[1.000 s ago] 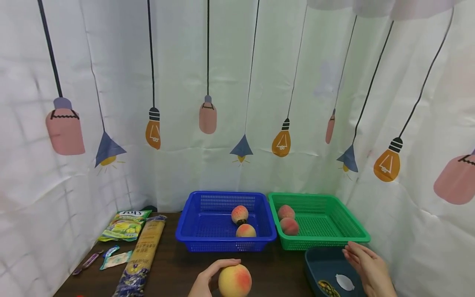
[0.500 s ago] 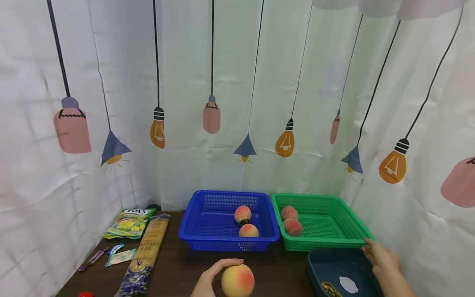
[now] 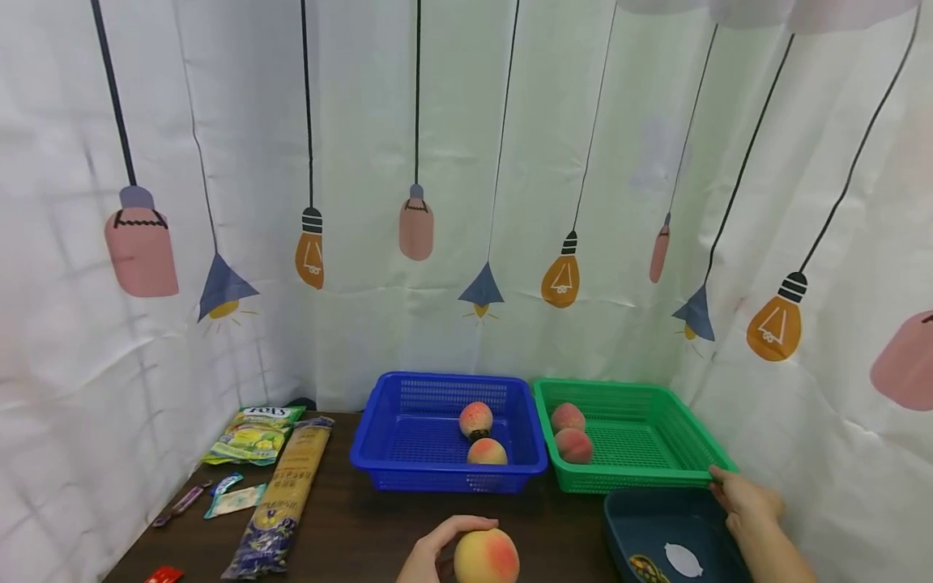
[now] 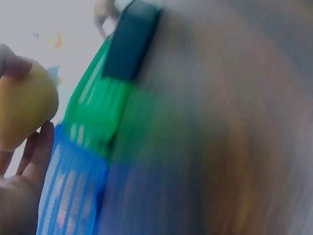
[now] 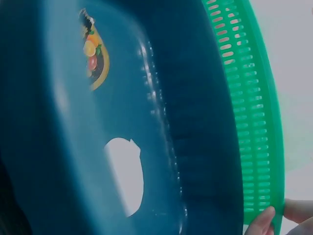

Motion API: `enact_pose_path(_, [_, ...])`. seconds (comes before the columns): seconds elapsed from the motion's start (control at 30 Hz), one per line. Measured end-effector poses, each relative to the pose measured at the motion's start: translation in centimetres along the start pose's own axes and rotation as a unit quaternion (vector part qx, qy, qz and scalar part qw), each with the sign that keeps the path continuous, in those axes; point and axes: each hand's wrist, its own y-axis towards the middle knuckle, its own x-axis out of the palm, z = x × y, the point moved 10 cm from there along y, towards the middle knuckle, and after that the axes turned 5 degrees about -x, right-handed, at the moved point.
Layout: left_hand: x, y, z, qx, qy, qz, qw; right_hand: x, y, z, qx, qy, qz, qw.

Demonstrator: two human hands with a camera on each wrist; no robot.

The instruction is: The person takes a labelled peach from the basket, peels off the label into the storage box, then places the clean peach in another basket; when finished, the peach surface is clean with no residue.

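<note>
My left hand (image 3: 428, 557) holds a yellow peach with a red blush (image 3: 487, 557) above the front of the table; in the left wrist view the peach (image 4: 29, 105) sits between thumb and fingers. At the right, my right hand (image 3: 751, 504) pinches the near right corner of the green basket (image 3: 634, 478). Its thumb and finger grip the rim in the right wrist view too. Two pinkish peaches (image 3: 573, 445) lie at that basket's left side. The blue basket (image 3: 448, 470) beside it has two more peaches (image 3: 476, 419) in its right half.
A dark blue basin (image 3: 619, 526) with a white sticker and a fruit label stands before the green basket. On the left lie a spaghetti packet (image 3: 286, 502), a green-yellow Fox's bag (image 3: 255, 435), small wrapped sweets (image 3: 235, 500) and a red wrapper (image 3: 164, 574). Curtains enclose the table.
My right hand has gone from above the basin to the green basket's corner and taken hold of its rim. My left hand, still holding the peach, has shifted a little right.
</note>
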Motion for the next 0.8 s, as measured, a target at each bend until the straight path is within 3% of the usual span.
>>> enact_pose_path(0.1, [1.8, 1.2, -0.2, -0.029, -0.014, -0.012, 0.9994, 0.0, 0.0, 0.0, -0.009, -0.002, 0.004, 1.0])
enact_pose_path(0.17, [2.6, 2.3, 0.3, -0.035, -0.007, -0.001, 0.9994, 0.0, 0.1, 0.0, -0.018, -0.003, 0.009, 1.0])
enact_pose_path(0.43, [4.8, 9.7, 4.0, -0.017, 0.045, 0.097, 0.9942, 0.0, 0.1, -0.1, -0.044, -0.012, 0.014, 0.999])
enact_pose_path(0.57, [5.6, 13.7, 4.0, -0.022, 0.081, 0.157, 0.984, -0.1, 0.3, -0.1, -0.049, -0.023, 0.01, 0.998])
enact_pose_path(0.67, [6.2, 16.3, 3.5, -0.033, 0.112, 0.204, 0.972, -0.4, 0.5, -0.1, -0.048, -0.038, 0.009, 0.998])
enact_pose_path(0.8, [6.9, 19.4, 3.3, -0.038, 0.165, 0.22, 0.9608, -0.4, 0.4, 0.2, -0.045, -0.05, 0.01, 0.998])
